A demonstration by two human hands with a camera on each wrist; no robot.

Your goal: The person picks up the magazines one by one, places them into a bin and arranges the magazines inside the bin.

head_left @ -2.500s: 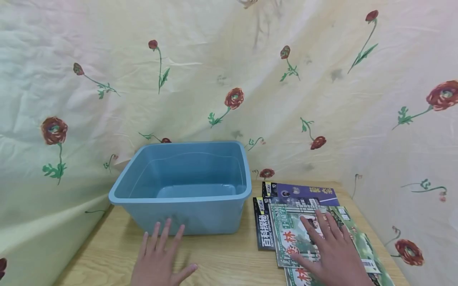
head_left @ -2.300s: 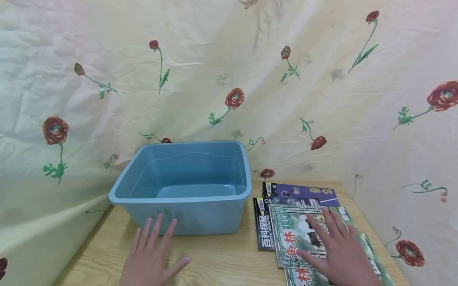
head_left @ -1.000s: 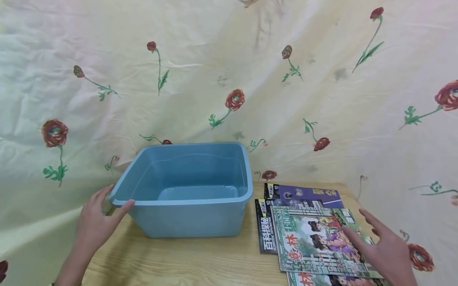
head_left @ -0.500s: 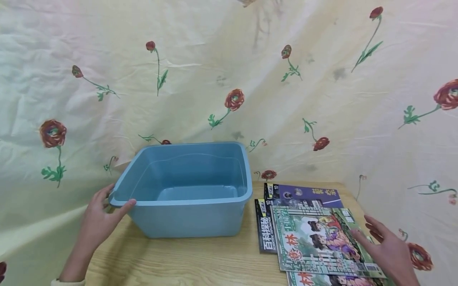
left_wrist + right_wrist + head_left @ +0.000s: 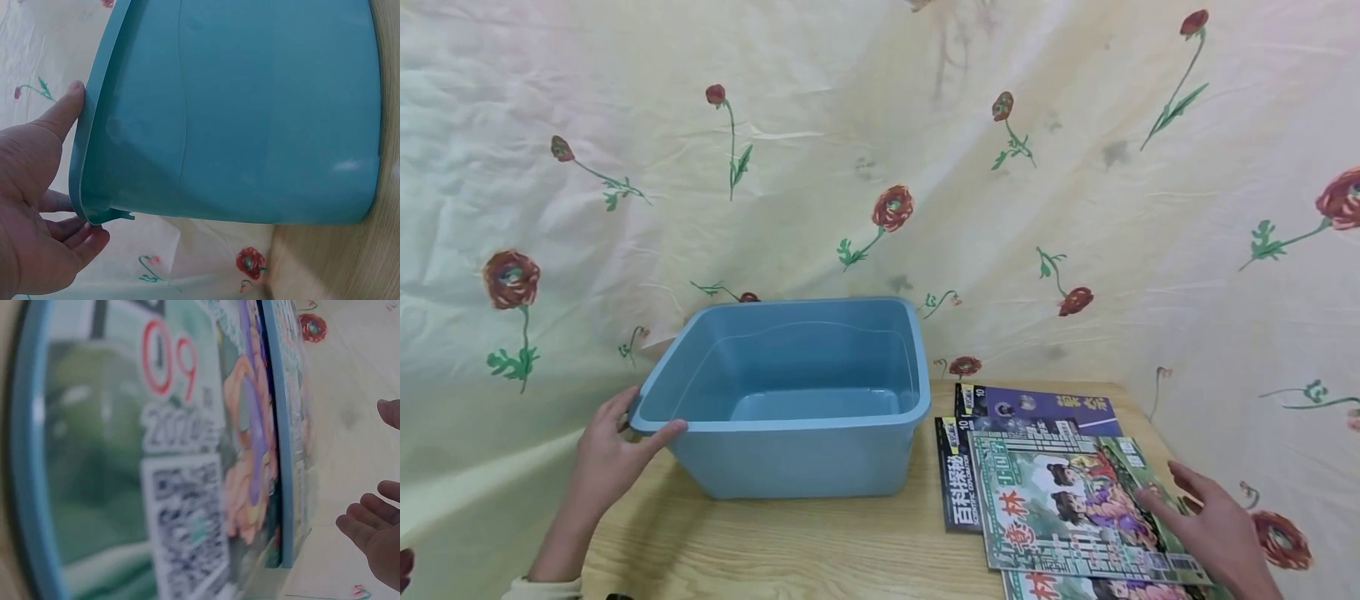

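Note:
A light blue plastic basin (image 5: 790, 458) stands upright on the wooden table in the head view. My left hand (image 5: 610, 450) grips its front left corner, thumb at the front rim and fingers bent around the left side. From the left wrist view, my left hand (image 5: 37, 181) has its fingertips (image 5: 92, 244) under the rim's corner. A green-covered magazine (image 5: 1060, 508) tops an overlapping pile at the right. Beside its right edge hovers my right hand (image 5: 1213, 525), thumb above the cover, fingers spread apart from it. In the right wrist view, nothing lies between its thumb and fingers.
Under the top magazine lie a black-edged magazine (image 5: 957, 483), a purple one (image 5: 1060, 407) farther back and another green one (image 5: 1037, 586) nearer. Flower-printed cloth (image 5: 820, 150) hangs behind and beside the wooden table (image 5: 805, 550).
My left hand has gone from the table before the basin to its left corner and taken hold there. My right hand has shifted from over the magazines to their right edge.

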